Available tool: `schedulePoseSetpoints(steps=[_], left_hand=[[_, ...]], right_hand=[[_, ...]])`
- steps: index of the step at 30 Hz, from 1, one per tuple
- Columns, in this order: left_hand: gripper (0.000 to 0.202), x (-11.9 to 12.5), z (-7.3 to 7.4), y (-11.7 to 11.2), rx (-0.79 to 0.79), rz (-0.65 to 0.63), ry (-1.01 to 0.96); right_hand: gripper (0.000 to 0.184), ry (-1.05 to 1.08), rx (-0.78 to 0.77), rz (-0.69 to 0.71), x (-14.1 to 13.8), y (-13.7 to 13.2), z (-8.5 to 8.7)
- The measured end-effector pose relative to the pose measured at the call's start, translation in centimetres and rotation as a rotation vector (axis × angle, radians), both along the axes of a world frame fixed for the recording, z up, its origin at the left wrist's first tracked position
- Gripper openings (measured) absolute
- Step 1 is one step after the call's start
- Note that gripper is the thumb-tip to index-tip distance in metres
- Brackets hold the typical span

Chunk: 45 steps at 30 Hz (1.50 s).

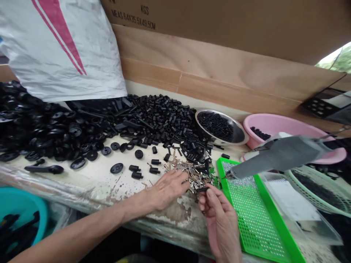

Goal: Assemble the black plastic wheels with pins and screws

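Note:
My left hand [170, 187] reaches palm down over a heap of small metal pieces [196, 173], its fingertips down among them. What those fingertips pinch, if anything, is hidden. Just to the right, my right hand [219, 208] is closed, thumb against fingers, on a small black plastic part [202, 189]. Black cylinders with thin stems [137, 175] lie on the worktop left of my left hand. Thin black pins [193, 151] are piled behind the metal pieces.
A green perforated tray [257, 208] holds tiny metal bits, with a grey electric screwdriver [276, 155] above it. Behind stand a steel bowl [244, 138] of black pins and a pink basin [290, 122]. Black parts [55, 128] heap at left; a teal tub [41, 204] sits below.

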<state>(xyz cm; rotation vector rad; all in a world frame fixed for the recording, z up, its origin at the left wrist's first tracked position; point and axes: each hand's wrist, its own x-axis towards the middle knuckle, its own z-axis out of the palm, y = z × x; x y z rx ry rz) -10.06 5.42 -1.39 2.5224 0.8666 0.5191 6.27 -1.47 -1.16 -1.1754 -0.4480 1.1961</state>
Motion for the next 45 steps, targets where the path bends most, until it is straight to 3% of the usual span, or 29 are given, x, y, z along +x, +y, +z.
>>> schedulePoseSetpoints(steps=[2, 4, 6, 8, 11, 15, 20, 27, 31, 35, 38, 42, 45], left_hand=[[0.014, -0.7, 0.4, -0.6, -0.290, 0.155, -0.238], [0.016, -1.5, 1.1, -1.4, -0.680, 0.305, -0.542], [0.024, -2.2, 1.7, -2.2, -1.045, 0.356, -0.836], [0.025, -2.6, 2.0, -3.0, -1.306, 0.355, -1.071], [0.017, -2.9, 1.6, -3.6, -1.508, 0.385, -1.301], [0.012, -3.4, 0.8, -4.0, -1.591, 0.439, -1.387], [0.020, -4.0, 0.9, -4.7, -1.500, 0.356, -1.297], [0.028, -5.2, 1.0, -5.3, -1.232, 0.308, -0.825], [0.018, -5.5, 1.2, -5.5, -0.972, 0.370, -0.704], [0.019, -5.8, 1.4, -5.6, -0.621, 0.313, -0.533], [0.025, -6.1, 1.4, -5.8, -0.524, 0.249, -0.422], [0.030, -6.4, 1.0, -6.3, -0.446, 0.187, -0.252], [0.031, -6.1, 0.0, -6.8, -0.376, 0.216, -0.231]], right_hand=[[0.028, -0.046, 0.014, -0.014, -0.1, -0.2, 0.1], [0.026, -0.100, 0.042, -0.015, -0.5, -0.3, 0.3], [0.023, -0.164, 0.082, -0.005, -1.2, -0.5, 0.5], [0.021, -0.251, 0.118, 0.019, -2.1, -0.7, 0.5], [0.021, -0.462, 0.150, 0.077, -3.3, -1.1, 0.2], [0.016, -0.794, 0.243, 0.166, -4.0, -1.4, -0.2], [0.013, -1.170, 0.518, 0.194, -4.0, -0.8, 0.1], [0.015, -1.304, 0.614, 0.399, -3.4, -0.5, 0.3], [0.010, -1.268, 0.523, 0.409, -3.8, -0.9, 0.1], [0.019, -1.151, 0.278, 0.439, -4.2, -1.3, -0.3], [0.024, -1.062, 0.172, 0.490, -4.4, -1.5, -0.7], [0.023, -1.061, 0.212, 0.532, -4.4, -1.7, -1.3], [0.023, -1.019, 0.188, 0.522, -4.5, -1.8, -1.8]])
